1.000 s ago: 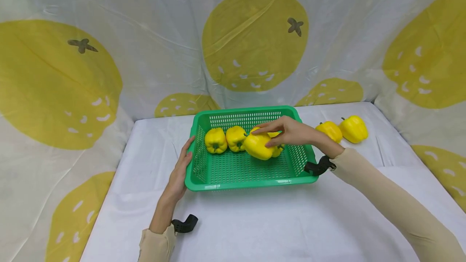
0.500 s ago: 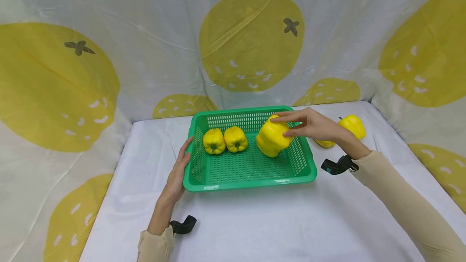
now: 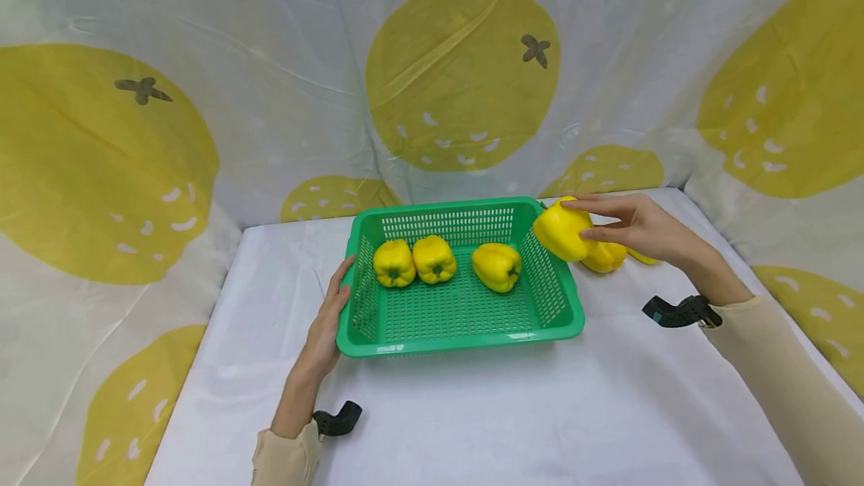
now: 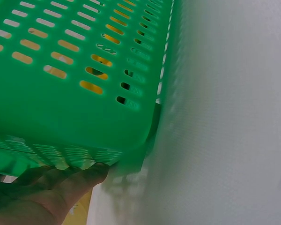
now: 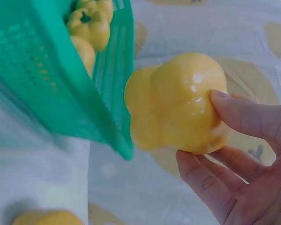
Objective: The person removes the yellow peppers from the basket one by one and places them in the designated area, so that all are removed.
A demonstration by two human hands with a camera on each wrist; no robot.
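In the head view my right hand (image 3: pixel 648 227) pinches a yellow bell pepper (image 3: pixel 560 232) over the right rim of the green basket (image 3: pixel 459 349). The right wrist view shows the thumb on one side of this bell pepper (image 5: pixel 178 103) and fingertips on the other, its lobed end facing the camera. Along the basket's left side, my left hand (image 3: pixel 324 325) rests with fingers extended against the outer wall, also seen in the left wrist view. Inside lie three more yellow bell peppers: two side by side at the left (image 3: pixel 394 264), one on its side at the right (image 3: pixel 496 267).
On the white-covered table (image 3: pixel 459 418), right of the basket, a yellow bell pepper (image 3: pixel 605 257) lies below my right hand. Another one (image 3: pixel 644 256) is mostly hidden behind that hand. A fabric backdrop (image 3: pixel 304 96) printed with large yellow fruit rises behind and at both sides.
My right hand has lifted the bell pepper from inside the basket and carried it right to above the right rim. The left hand stays at the basket's left side.
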